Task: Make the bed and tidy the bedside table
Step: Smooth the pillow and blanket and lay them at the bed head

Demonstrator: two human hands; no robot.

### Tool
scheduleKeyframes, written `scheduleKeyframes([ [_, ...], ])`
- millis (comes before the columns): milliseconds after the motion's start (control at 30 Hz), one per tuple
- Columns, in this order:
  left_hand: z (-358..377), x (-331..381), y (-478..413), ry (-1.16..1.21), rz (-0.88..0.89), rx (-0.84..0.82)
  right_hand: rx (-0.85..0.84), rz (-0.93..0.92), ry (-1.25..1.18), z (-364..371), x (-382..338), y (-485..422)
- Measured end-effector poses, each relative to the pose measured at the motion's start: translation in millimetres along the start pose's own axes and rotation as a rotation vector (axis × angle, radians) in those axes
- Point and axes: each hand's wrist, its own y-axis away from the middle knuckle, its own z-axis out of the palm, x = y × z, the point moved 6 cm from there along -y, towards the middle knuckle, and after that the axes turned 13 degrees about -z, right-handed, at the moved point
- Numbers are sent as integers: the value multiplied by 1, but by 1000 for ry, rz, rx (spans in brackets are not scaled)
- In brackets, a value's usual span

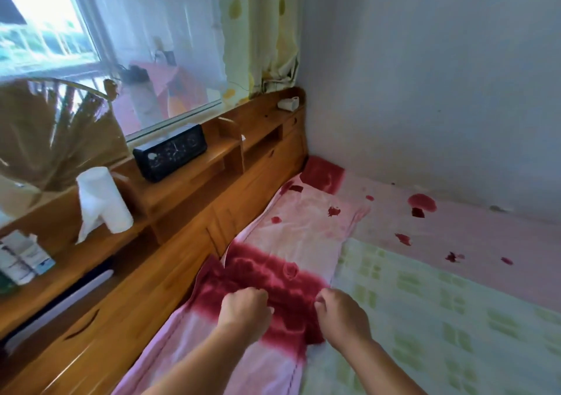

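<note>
A pink pillow (306, 227) with dark red bands lies flat along the wooden headboard (194, 227). Both my hands rest on its near red band with curled fingers. My left hand (247, 308) is bunched on the cloth. My right hand (341, 312) pinches the pillow's right edge, where it meets the green checked blanket (440, 318). A pink sheet (455, 230) with red petal prints covers the far part of the bed up to the wall.
On the headboard shelf stand a black clock (170, 151), a white paper roll (103, 200), small boxes (22, 258) and a tipped white cup (288, 103). A fan-shaped dried-grass ornament (51, 130) stands at the left. A window and curtains rise behind; a grey wall bounds the right.
</note>
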Motion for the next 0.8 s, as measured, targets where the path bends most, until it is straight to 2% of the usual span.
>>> scheduleKeyframes([
  [200,5,-82,-66,98,-97,10,-21,-50,69,-8,-44,-59],
  [333,-15,-83,-146,144,-98,39,34,25,158,-42,-39,-143],
  [500,-77,-35,-225,195,-98,88,74,74,214,-82,-27,-214],
  [667,-115,42,-239,164,13,125,85,154,168,-106,22,-202],
  [800,-113,104,-223,-1,131,146,121,184,128,-123,71,-179],
])
